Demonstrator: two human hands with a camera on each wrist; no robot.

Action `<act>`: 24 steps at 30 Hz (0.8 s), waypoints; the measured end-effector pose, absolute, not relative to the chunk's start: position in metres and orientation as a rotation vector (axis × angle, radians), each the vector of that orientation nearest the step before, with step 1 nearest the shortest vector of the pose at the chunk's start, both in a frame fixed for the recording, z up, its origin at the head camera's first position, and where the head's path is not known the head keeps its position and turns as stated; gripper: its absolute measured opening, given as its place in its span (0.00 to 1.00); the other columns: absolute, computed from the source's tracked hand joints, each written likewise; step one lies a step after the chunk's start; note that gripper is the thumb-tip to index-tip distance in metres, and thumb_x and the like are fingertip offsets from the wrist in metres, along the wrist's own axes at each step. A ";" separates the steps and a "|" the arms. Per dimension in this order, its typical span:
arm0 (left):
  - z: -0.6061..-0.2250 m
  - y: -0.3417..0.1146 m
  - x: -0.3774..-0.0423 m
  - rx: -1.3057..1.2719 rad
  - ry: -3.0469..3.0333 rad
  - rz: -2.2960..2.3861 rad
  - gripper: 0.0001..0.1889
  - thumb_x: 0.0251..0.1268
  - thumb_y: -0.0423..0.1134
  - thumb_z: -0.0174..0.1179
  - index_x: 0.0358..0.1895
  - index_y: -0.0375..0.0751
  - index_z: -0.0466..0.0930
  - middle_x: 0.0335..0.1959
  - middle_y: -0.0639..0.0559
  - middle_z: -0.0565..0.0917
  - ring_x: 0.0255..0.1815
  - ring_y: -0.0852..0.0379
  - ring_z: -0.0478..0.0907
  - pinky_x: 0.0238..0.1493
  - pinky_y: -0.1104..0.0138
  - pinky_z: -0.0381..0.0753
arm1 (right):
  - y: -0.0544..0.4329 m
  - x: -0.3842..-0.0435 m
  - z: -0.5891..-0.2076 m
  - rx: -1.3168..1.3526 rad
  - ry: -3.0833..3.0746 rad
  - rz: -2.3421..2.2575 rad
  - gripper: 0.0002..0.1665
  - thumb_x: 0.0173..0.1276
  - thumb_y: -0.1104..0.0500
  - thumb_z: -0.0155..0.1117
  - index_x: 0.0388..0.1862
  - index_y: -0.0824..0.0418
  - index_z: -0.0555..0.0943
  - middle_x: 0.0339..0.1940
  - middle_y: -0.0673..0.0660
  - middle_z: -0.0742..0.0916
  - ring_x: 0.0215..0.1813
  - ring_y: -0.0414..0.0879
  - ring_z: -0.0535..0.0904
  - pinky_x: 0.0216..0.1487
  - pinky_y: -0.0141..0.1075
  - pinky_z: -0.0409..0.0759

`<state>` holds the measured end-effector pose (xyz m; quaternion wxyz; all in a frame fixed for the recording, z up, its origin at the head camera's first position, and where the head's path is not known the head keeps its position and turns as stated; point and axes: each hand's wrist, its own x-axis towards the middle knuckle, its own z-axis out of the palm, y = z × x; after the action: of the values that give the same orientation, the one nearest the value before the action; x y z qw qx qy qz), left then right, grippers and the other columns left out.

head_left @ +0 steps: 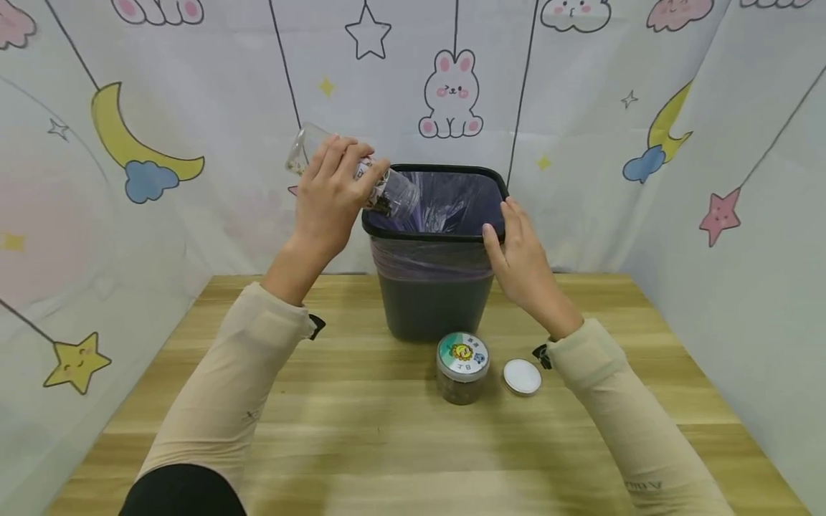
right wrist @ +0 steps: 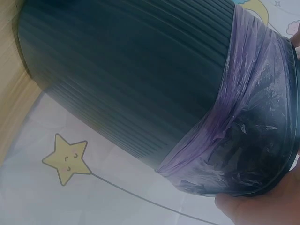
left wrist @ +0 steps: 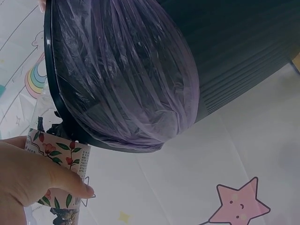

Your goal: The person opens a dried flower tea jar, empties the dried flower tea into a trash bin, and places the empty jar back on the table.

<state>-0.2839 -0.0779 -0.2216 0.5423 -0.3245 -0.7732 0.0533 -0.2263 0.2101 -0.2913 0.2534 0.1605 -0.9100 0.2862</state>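
Note:
My left hand (head_left: pixel 332 193) grips a clear plastic jar (head_left: pixel 403 195), tilted with its mouth end over the trash bin (head_left: pixel 435 301). Dark dried bits lie inside the jar near that end, and paler ones sit toward its raised base. In the left wrist view, a label with red flowers and green leaves (left wrist: pixel 58 150) shows beside my thumb. The bin is dark, with a black rim and a purple liner (left wrist: pixel 126 79) folded over it. At the bin's near right corner, my right hand (head_left: pixel 524 261) touches the rim with extended fingers and thumb.
A round jar (head_left: pixel 462 369) with a green and white cartoon lid stands in front of the bin on the wooden table (head_left: pixel 361 437). Beside it lies a small white lid (head_left: pixel 522 377). Cloth with cartoon prints (head_left: pixel 245 215) hangs around the table's back and sides.

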 end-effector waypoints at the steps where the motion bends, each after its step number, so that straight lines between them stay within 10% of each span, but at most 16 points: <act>1: -0.221 -0.078 -0.284 -0.771 -1.834 0.123 0.21 0.66 0.18 0.56 0.55 0.44 0.82 0.54 0.41 0.80 0.60 0.42 0.71 0.75 0.57 0.56 | 0.210 -0.227 -0.291 0.435 -2.473 0.778 0.42 0.82 0.41 0.35 0.78 0.73 0.50 0.79 0.69 0.55 0.79 0.61 0.51 0.75 0.56 0.54; 24: -0.219 -0.075 -0.286 -0.810 -1.825 0.128 0.22 0.66 0.16 0.54 0.54 0.44 0.82 0.54 0.42 0.80 0.60 0.42 0.72 0.76 0.58 0.54 | 0.211 -0.227 -0.289 0.439 -2.483 0.773 0.43 0.82 0.41 0.35 0.78 0.73 0.51 0.79 0.69 0.56 0.79 0.61 0.51 0.75 0.56 0.54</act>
<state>-0.2858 -0.0752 -0.2190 0.5401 -0.3409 -0.7676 0.0537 -0.2267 0.2111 -0.2891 0.2495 0.1612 -0.9117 0.2838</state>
